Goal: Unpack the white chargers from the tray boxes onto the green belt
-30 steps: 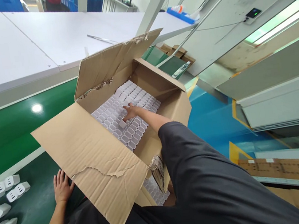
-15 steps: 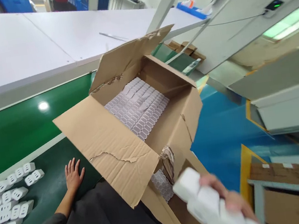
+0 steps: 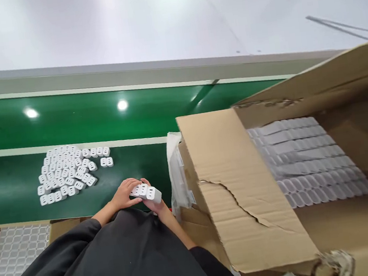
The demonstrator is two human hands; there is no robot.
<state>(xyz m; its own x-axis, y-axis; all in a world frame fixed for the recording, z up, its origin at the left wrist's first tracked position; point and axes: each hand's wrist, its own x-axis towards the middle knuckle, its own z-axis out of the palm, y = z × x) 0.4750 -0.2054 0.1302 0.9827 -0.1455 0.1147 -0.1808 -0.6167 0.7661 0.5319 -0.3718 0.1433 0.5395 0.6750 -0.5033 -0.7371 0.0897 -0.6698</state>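
Observation:
Close to my body, a short row of white USB charger blocks (image 3: 144, 191) is held between both hands, their two dark slots facing up. My left hand (image 3: 126, 194) closes on the row's left end. My right hand (image 3: 158, 205) grips it from beneath and the right, its fingers partly hidden by the blocks. To the left, many similar charger blocks (image 3: 61, 170) stand in uneven rows on the dark green work surface (image 3: 133, 163), with a separate pair at their right edge.
At right stands an open cardboard box (image 3: 244, 184), its torn flap folded toward me, with rows of white pieces (image 3: 308, 157) inside. Another carton with white pieces (image 3: 19, 254) is at lower left. Beyond the green strip (image 3: 98, 108) runs a white shelf (image 3: 122, 28) bearing thin strips (image 3: 339, 27).
My view has swung left and levelled. My right hand has brought the row of charger blocks from beside the box to my front. My left hand has left the surface and taken hold too.

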